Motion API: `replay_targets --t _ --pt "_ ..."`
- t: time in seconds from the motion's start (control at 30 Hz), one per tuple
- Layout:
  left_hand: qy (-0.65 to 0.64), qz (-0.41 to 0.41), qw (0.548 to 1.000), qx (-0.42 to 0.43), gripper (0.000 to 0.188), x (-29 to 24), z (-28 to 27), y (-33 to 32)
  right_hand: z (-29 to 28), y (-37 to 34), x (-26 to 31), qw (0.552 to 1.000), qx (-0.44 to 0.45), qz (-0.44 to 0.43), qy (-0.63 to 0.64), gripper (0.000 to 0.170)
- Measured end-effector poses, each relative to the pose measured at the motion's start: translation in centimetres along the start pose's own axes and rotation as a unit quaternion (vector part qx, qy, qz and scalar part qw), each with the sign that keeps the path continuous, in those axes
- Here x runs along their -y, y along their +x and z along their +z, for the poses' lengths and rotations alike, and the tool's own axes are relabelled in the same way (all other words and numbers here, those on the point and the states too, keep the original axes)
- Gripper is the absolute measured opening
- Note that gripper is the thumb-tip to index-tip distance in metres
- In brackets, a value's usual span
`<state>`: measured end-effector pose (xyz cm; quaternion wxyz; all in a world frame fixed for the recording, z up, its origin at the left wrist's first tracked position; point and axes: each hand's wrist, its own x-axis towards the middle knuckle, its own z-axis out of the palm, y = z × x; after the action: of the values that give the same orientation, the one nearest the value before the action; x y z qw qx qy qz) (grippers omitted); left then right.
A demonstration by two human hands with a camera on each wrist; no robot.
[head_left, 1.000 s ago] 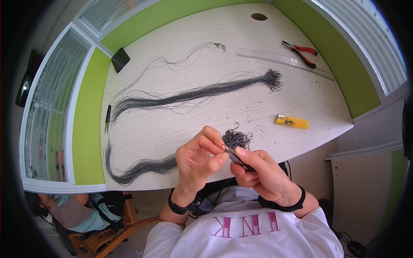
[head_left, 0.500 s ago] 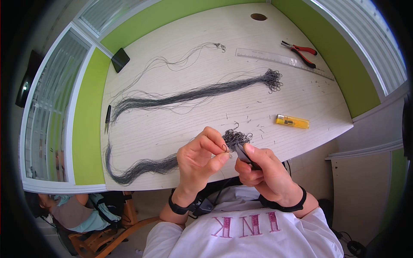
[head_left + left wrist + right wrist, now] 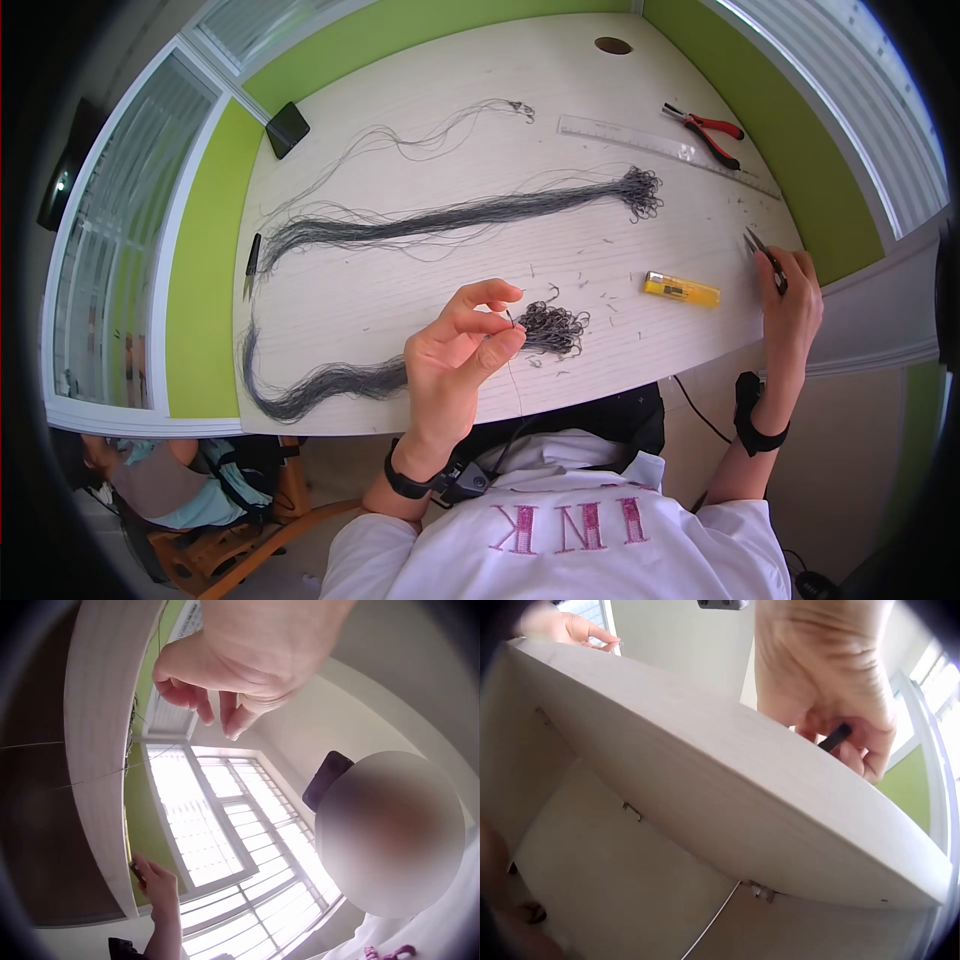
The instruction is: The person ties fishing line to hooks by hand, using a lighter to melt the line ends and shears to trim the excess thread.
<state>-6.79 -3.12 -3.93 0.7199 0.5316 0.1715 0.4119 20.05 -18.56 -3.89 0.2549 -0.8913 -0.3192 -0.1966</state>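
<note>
Hook [image 3: 511, 320] sits pinched between the left hand's [image 3: 452, 360] thumb and fingers, left of the lighter [image 3: 682, 289]. The right hand [image 3: 794, 305], arm [image 3: 780, 385] stretched out, grips the snips [image 3: 767, 256] right of the lighter; half a second earlier, it held them close beside the hook, left of the lighter.

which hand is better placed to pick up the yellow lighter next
Probably the right hand: it is nearer the yellow lighter, though it would likely need to put down the dark snips it holds first. The left hand is farther off, pinching a thin line near the bundled hooks.
</note>
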Motion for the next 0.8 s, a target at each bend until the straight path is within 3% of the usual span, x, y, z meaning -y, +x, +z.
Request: replay_targets --t 0.03,0.1,0.13,0.2,0.23,0.27,0.3,0.33,0.37,0.43,0.47,0.5,0.6,0.67,0.8 --pt "0.010 0.000 1.000 -0.004 0.012 -0.1 0.3 0.0 0.2 0.1 -0.6 1.000 0.000 0.000 0.001 0.021" --pt "0.023 0.001 1.000 -0.009 0.009 -0.1 0.4 0.0 0.5 0.3 -1.3 0.986 -0.047 -0.127 -0.101 0.021" --pt "0.024 0.002 1.000 -0.010 0.009 -0.1 0.4 -0.1 -0.1 0.3 -0.4 0.986 -0.046 -0.127 -0.099 0.021" --pt "0.026 0.003 1.000 -0.014 0.010 0.0 0.4 -0.1 -2.9 0.6 3.0 0.977 -0.127 -0.109 0.128 0.023" --pt "0.012 -0.003 1.000 -0.018 0.011 0.0 0.4 0.0 -5.8 -0.6 5.4 0.939 -0.100 -0.098 0.315 0.018" --pt "-0.002 -0.012 1.000 -0.024 0.013 0.0 0.3 -0.1 -6.9 -0.4 4.2 0.753 -0.034 -0.288 0.591 0.016" --pt "0.001 -0.012 1.000 -0.029 0.013 0.0 0.2 0.0 -7.9 -3.3 0.7 0.575 -0.242 -0.348 0.699 0.016" --pt "-0.002 -0.011 1.000 -0.022 0.013 0.1 0.1 0.1 -8.8 -5.9 -1.9 0.347 -0.429 -0.375 0.745 0.017" --pt "-0.006 -0.010 1.000 -0.015 0.013 0.2 0.0 0.1 -12.4 -1.9 7.9 0.351 0.029 -0.512 0.784 0.054" --pt "-0.014 -0.019 1.000 -0.016 0.013 0.3 0.0 0.0 -11.7 -1.0 9.4 0.350 0.020 -0.512 0.784 0.053" --pt "-0.024 -0.024 0.999 -0.009 0.013 0.3 0.0 0.0 -12.5 -1.7 5.6 0.353 0.008 -0.517 0.780 0.053" --pt "-0.026 -0.022 0.999 -0.011 0.013 0.3 0.0 0.0 -14.2 -3.4 -3.0 0.356 -0.005 -0.523 0.774 0.052" --pt "-0.005 -0.027 0.999 -0.016 0.009 0.1 0.4 0.0 -15.7 -4.2 -7.0 0.369 -0.039 -0.540 0.755 0.050" --pt "-0.006 -0.039 0.999 -0.018 0.010 -0.1 0.3 0.0 -15.4 -3.7 -6.2 0.371 -0.061 -0.548 0.747 0.048" --pt "-0.015 -0.039 0.999 -0.004 0.009 -0.1 0.3 0.1 -12.5 -0.3 9.0 0.388 -0.102 -0.565 0.721 0.046"
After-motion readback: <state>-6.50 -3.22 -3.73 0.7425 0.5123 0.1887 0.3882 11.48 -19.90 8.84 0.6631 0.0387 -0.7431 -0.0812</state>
